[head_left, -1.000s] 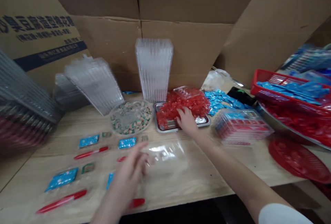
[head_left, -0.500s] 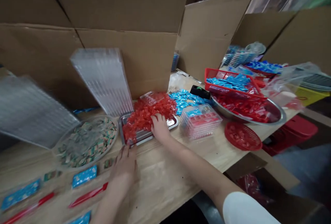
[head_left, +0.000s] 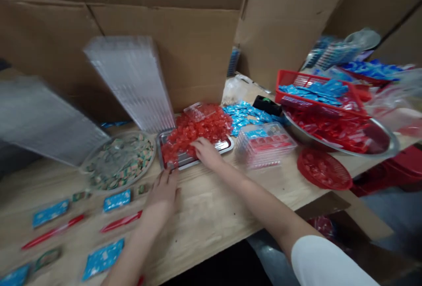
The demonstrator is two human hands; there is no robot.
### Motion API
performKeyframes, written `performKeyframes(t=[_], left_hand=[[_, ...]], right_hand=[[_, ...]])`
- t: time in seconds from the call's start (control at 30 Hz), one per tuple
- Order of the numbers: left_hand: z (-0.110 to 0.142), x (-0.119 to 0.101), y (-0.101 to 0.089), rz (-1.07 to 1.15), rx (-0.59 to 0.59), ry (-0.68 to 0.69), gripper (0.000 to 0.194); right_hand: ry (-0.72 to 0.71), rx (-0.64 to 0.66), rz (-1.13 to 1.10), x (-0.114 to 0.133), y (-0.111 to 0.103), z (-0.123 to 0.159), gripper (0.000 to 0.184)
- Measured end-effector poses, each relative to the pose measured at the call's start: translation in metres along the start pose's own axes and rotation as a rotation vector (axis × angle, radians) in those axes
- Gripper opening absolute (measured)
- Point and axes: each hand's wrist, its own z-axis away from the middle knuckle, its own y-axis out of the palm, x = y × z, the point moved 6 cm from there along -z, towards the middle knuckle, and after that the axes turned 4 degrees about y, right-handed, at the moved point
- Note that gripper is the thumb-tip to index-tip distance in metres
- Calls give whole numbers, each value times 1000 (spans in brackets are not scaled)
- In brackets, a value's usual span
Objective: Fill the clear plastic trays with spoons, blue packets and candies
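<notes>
My right hand (head_left: pixel 206 153) rests on the front edge of a steel tray (head_left: pixel 223 146) heaped with red wrapped candies (head_left: pixel 201 130); its fingers curl into the pile, and what they hold is hidden. My left hand (head_left: pixel 163 193) lies flat and open on the wooden table (head_left: pixel 214 209), fingertips just short of the tray's near left corner. A round clear dish of green and brown candies (head_left: pixel 120 160) sits left of the tray.
Blue packets (head_left: pixel 117 199) and red sticks (head_left: pixel 121 221) lie in rows at the near left. Stacks of clear plastic trays (head_left: pixel 132 81) lean on cardboard boxes behind. To the right are a filled clear box (head_left: pixel 265 143), a red basket lid (head_left: pixel 325 169), a steel bowl (head_left: pixel 392 143) and a red basket (head_left: pixel 286 81).
The view swung right and steadied. My left hand moved from the clear plastic sheet at the near left up to the tray's front corner. My right hand stayed at the red candies.
</notes>
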Motion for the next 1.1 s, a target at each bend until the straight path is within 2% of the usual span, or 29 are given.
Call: performKeyframes(t=[0.1, 0.17, 0.3, 0.4, 0.5, 0.57, 0.63, 0.67, 0.77, 0.83, 0.9, 1.0, 1.1], left_hand=[[22, -7, -13, 63, -130, 65, 46], [38, -10, -18, 109, -184, 67, 42], [69, -22, -17, 215, -253, 115, 38], [88, -37, -7, 253, -255, 168, 37], [104, -47, 2, 284, -214, 173, 38], [113, -49, 3, 353, -205, 146, 39], [117, -45, -1, 496, -221, 79, 37], [116, -41, -2, 603, -236, 29, 36], [103, -31, -4, 986, -271, -111, 33], [90, -34, -5, 1127, -243, -82, 25], [83, -41, -8, 1099, -240, -9, 15], [87, -51, -10, 975, -335, 17, 12], [102, -62, -2, 923, -430, -17, 10]], right_hand=[[110, -239, -147, -24, -22, 6, 39], [202, -281, -163, -36, -29, 12, 35], [162, -93, -107, -24, -21, 17, 23], [165, 32, -38, -12, -10, 10, 17], [188, 92, -45, -8, -8, 1, 17], [202, 97, -60, -6, -15, 4, 17], [200, 136, -206, 3, -27, 19, 18], [187, 206, -342, 12, -32, 31, 18], [117, 570, -801, 54, -44, 79, 27], [115, 662, -901, 74, -53, 106, 32], [191, 587, -951, 78, -58, 123, 34], [438, 435, -1166, 67, -50, 144, 31], [736, 433, -1419, 60, -32, 175, 24]])
